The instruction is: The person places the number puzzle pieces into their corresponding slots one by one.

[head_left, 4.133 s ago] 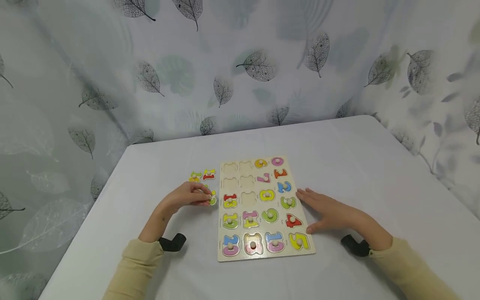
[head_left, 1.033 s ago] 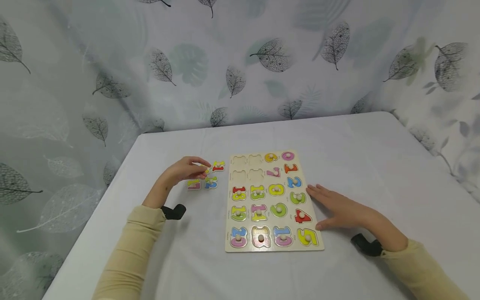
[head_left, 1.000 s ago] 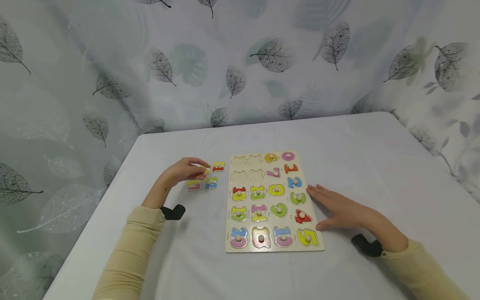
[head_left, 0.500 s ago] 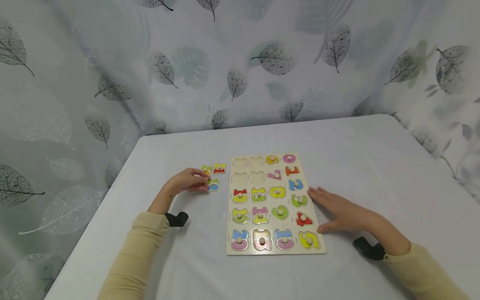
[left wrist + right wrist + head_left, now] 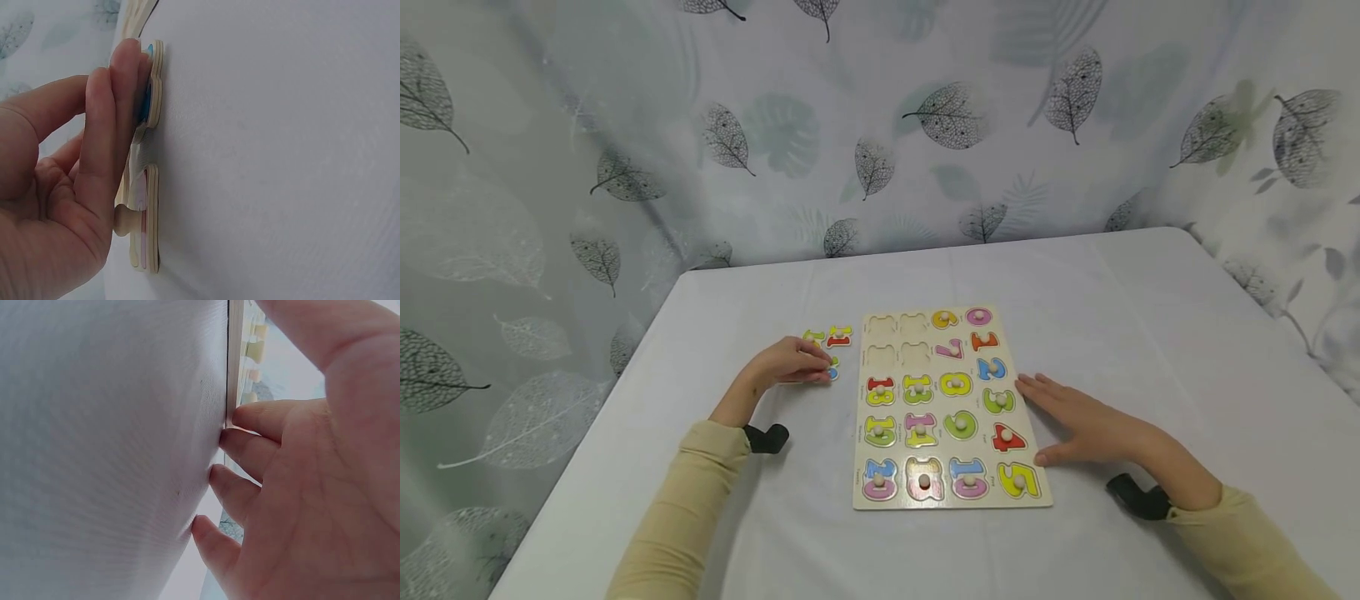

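Observation:
My left hand bends over the number 12 puzzle piece left of the board. Thumb and fingers close in at its knob, which they hide; its blue part shows behind the fingers in the left wrist view, close to the cloth. Below it there, a pink-and-yellow 17 piece lies with its wooden knob up. My right hand rests along the right edge of the wooden number board. Its fingers are straight and spread, the fingertips at the board's edge and on the cloth.
Two more loose pieces, a red-and-yellow one and a green-and-yellow one, lie beyond the left hand. Several bare recesses show at the board's far left; knobbed numbers fill other places. A leaf-patterned curtain hangs behind the white table.
The 13 piece, absent from the board in the oldest frame, now lies in its recess. My left hand moved from the far loose pieces toward me and right, onto the 12. The right hand stays put.

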`<state>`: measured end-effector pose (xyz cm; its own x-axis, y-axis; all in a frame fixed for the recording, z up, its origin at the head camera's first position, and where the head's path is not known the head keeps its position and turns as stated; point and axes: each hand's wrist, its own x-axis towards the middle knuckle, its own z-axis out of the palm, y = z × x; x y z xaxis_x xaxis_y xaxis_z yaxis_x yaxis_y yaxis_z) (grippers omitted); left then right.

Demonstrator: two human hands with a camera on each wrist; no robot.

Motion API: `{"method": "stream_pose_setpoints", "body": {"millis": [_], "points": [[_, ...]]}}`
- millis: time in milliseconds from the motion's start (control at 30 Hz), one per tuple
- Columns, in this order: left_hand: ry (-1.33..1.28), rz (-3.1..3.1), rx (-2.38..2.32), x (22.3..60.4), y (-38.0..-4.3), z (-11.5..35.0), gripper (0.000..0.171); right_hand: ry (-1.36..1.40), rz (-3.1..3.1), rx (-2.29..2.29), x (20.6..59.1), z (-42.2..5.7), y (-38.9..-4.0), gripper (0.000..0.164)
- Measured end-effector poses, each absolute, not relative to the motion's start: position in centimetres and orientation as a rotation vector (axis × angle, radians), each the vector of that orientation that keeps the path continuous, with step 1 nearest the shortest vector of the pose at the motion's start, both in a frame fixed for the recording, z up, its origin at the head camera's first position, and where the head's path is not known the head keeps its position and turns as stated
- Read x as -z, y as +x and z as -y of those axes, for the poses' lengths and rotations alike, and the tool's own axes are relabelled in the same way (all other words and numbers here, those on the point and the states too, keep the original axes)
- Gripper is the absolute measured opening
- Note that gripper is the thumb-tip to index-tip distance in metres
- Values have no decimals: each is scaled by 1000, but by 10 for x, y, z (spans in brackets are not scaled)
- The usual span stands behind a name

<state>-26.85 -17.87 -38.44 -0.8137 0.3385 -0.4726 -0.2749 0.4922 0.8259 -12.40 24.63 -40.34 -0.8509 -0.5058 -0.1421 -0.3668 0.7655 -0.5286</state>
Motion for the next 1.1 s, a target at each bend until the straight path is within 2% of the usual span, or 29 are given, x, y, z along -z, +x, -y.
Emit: {"method": "stream_pose_setpoints", "body": {"millis": [200,367,567,1100], "points": [[-4,-2126,-1361,389,-271,172,26,-679,-2683,718,402,-246,-124,104],[62,-2161,-1318,381,-271,160,26,-677,-2685,709,401,-246,-123,105],[195,-2130,-1331,376,-275,133,25,-688,-2689,713,401,-247,-123,104],[291,-2053,-1299,382,-288,66,20,-668,-2686,730,403,-247,-123,104]]}}
